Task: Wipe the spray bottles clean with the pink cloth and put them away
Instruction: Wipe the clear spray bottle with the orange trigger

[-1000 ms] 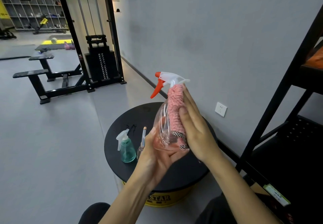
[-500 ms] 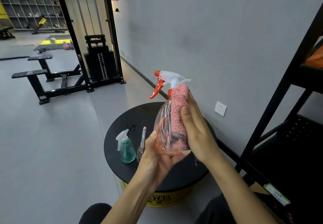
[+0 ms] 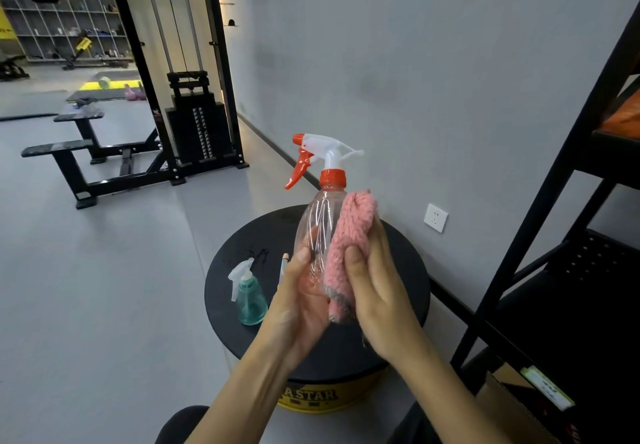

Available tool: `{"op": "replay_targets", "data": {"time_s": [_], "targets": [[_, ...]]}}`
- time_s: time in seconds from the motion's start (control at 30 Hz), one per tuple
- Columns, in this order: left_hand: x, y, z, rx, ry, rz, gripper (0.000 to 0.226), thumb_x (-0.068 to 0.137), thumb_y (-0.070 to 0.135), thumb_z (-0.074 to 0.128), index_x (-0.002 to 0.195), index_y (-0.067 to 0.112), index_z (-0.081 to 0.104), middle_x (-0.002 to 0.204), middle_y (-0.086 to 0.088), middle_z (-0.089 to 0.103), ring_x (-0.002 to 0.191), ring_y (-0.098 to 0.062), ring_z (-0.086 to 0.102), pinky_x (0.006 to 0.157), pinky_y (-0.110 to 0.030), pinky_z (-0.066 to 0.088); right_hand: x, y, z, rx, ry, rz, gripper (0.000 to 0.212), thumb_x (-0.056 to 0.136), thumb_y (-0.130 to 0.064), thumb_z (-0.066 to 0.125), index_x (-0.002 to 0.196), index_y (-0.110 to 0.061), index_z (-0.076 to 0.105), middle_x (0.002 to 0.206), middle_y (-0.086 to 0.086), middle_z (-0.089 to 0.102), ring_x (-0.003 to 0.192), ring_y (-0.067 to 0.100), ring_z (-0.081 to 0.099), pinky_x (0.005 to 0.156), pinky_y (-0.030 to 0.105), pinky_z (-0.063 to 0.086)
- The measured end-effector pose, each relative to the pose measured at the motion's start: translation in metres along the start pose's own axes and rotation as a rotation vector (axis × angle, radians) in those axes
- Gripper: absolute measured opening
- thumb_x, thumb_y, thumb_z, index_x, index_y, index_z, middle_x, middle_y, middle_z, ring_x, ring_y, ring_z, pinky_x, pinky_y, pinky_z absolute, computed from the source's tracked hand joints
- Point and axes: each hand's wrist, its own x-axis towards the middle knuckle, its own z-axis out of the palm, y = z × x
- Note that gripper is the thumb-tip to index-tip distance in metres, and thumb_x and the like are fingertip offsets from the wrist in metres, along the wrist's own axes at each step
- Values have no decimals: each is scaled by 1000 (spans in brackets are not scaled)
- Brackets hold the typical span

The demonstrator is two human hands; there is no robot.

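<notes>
A clear spray bottle [image 3: 318, 225] with a red-and-white trigger head stands upright in the air above the round black stool top [image 3: 408, 270]. My left hand [image 3: 298, 305] grips its lower body from the left. My right hand [image 3: 377, 291] presses the pink cloth [image 3: 349, 235] flat against the bottle's right side, below the red collar. A small teal spray bottle [image 3: 250, 296] with a white trigger stands on the stool top at the left. Just right of it a thin bottle [image 3: 283, 267] with a peach tip shows partly behind my left hand.
A black metal shelf rack [image 3: 540, 221] rises at the right, with a cardboard box [image 3: 512, 405] at its foot. The grey wall with a white socket [image 3: 435, 217] is close behind the stool. A weight machine [image 3: 197, 131] and black benches [image 3: 69, 159] stand on the grey floor to the left.
The pink cloth and my right hand have slid down from the trigger head, uncovering the red collar. The bottle stays held in my left hand.
</notes>
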Motion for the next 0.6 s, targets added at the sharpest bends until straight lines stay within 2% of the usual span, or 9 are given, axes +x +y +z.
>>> {"op": "replay_targets", "data": {"time_s": [0.07, 0.17, 0.33, 0.4, 0.5, 0.6], "targets": [[-2, -3, 3, -24, -39, -28, 96, 53, 48, 91, 134, 12, 56, 127, -17, 64, 111, -31, 66, 85, -45, 58, 16, -6, -9, 40, 0, 21, 73, 87, -75, 28, 151, -47, 9, 159, -17, 23, 145, 4, 27, 117, 46, 32], [-3, -5, 7, -46, -61, -53, 87, 49, 48, 92, 123, 10, 65, 121, -18, 66, 102, -33, 69, 81, -47, 59, 31, -14, -15, 35, 23, 25, 65, 93, -64, 29, 152, -40, 18, 155, -16, 33, 141, 3, 34, 117, 44, 32], [0, 1, 7, 12, -39, 8, 78, 51, 49, 92, 118, 16, 71, 120, -14, 69, 107, -27, 68, 77, -40, 59, 10, -10, -4, -19, -20, -9, 65, 91, -70, 26, 150, -51, 5, 158, -24, 19, 144, -2, 23, 118, 42, 31], [1, 3, 3, 38, -1, 16, 80, 52, 52, 91, 119, 13, 70, 124, -17, 66, 112, -29, 66, 83, -37, 58, -4, -6, 1, -15, -26, -33, 67, 92, -70, 26, 151, -49, 1, 160, -25, 11, 146, -1, 18, 119, 43, 29], [2, 4, -1, 68, 12, 16, 78, 55, 55, 88, 117, 11, 71, 123, -19, 66, 112, -29, 65, 90, -35, 57, -17, -1, 9, -44, 11, -106, 64, 99, -54, 28, 154, -40, -2, 163, -19, 4, 150, 6, 8, 120, 49, 23], [0, 2, -3, 29, -21, 24, 77, 62, 53, 86, 123, 11, 67, 129, -21, 62, 118, -30, 62, 97, -38, 54, -10, -5, 7, -54, 29, -130, 60, 98, -59, 26, 151, -48, -2, 162, -21, 3, 150, 4, 5, 120, 49, 21]]}}
